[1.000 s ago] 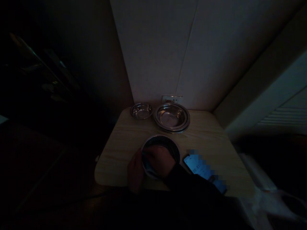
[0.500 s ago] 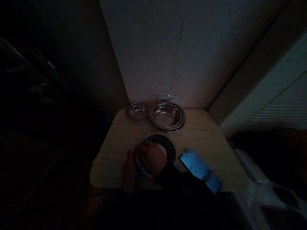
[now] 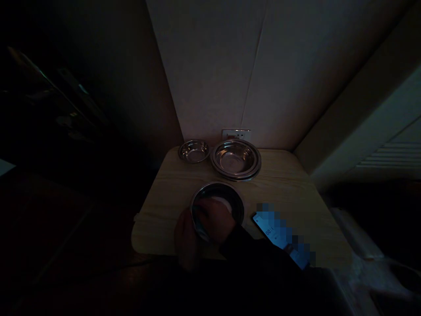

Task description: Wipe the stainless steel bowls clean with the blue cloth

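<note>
Pale wooden table (image 3: 289, 193) in a dark corner, pushed against the wall. At its back edge, wide shiny steel bowl (image 3: 236, 159), perhaps two stacked; hard to tell in such weak light. In front of it, near the front edge, round steel bowl (image 3: 232, 196). Just right of that, phone with lit blue screen (image 3: 279, 235), lying flat. At back left, small steel bowl (image 3: 194, 151), beside the wide one but apart. Left hand (image 3: 184, 237) curled around the near-left rim of the round steel bowl, gripping from outside. Right hand (image 3: 213, 219) inside the same bowl, fingers closed over pale cloth (image 3: 221, 202). Behind all, white wall socket (image 3: 236, 134).
</note>
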Tool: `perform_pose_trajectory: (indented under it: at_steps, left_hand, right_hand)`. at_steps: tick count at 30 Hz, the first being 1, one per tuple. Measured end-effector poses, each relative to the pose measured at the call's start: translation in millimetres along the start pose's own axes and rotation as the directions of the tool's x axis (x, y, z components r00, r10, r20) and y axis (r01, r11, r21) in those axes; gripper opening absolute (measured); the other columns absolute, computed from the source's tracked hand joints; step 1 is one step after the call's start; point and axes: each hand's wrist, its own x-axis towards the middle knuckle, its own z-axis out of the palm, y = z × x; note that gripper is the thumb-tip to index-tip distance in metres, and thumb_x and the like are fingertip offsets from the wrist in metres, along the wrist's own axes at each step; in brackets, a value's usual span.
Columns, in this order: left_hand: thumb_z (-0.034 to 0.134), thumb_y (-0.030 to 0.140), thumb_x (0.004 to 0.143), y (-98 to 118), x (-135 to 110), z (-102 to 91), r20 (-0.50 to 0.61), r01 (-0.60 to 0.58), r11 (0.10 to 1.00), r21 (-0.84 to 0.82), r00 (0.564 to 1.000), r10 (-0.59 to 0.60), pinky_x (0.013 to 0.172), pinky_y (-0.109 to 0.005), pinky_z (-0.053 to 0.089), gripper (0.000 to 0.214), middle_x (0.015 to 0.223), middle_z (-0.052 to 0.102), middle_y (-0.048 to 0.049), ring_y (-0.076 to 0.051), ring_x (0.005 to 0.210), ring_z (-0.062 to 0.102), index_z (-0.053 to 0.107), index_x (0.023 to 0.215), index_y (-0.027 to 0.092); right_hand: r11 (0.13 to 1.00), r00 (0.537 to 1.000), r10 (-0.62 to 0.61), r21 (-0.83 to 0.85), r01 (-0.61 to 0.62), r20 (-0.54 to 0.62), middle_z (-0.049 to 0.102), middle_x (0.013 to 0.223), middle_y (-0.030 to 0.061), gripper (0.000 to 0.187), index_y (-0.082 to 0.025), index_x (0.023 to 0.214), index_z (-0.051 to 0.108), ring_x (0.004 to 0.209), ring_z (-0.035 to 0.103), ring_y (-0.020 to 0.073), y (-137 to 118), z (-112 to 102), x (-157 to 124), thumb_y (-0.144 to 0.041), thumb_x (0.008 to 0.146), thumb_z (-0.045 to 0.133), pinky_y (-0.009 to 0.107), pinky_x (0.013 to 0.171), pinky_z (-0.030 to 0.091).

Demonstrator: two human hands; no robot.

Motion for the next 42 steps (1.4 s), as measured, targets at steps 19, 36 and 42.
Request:
perform_pose_trajectory:
  at_steps: [19, 36, 42]
  left_hand:
    - [0.039, 0.039, 0.084, -3, 1, -0.5, 0.033, 0.100, 0.995, -0.028, 0.995, -0.099, 0.076, -0.028, 0.048, 0.037, 0.093, 0.071, -0.0075, -0.021, 0.087, 0.064, 0.066, 0.094, 0.016]
    - [0.037, 0.036, 0.086, 2, -2, 1.9, 0.111, 0.117, 0.989, -0.096, 0.988, -0.106, 0.083, -0.030, 0.048, 0.037, 0.106, 0.068, -0.0092, -0.021, 0.097, 0.062, 0.064, 0.103, 0.018]
    - [0.043, 0.036, 0.082, -12, 3, -2.7, 0.079, 0.118, 0.993, -0.020, 0.990, -0.116, 0.074, -0.037, 0.050, 0.030, 0.078, 0.070, -0.0096, -0.026, 0.078, 0.065, 0.067, 0.082, 0.017]
  right_hand:
    - [0.996, 0.993, -0.073, -0.046, 0.078, 0.094, 0.068, 0.089, 0.0049, 0.018, -0.020, 0.088, 0.068, 0.085, 0.063, 0.0169, 2, -7, 3, -0.017, 0.083, 0.051, 0.024, 0.073, 0.041]
    - [0.998, 0.985, 0.001, 0.064, 0.011, -0.173, 0.063, 0.101, 0.0061, 0.021, -0.018, 0.102, 0.066, 0.093, 0.058, 0.0144, 9, -3, 15, -0.021, 0.088, 0.050, 0.022, 0.084, 0.040]
    - [0.974, 0.973, -0.224, -0.033, 0.226, 0.057, 0.060, 0.097, 0.0046, 0.019, -0.022, 0.092, 0.070, 0.090, 0.056, 0.0140, 0, -8, 5, -0.019, 0.087, 0.051, 0.022, 0.081, 0.041]
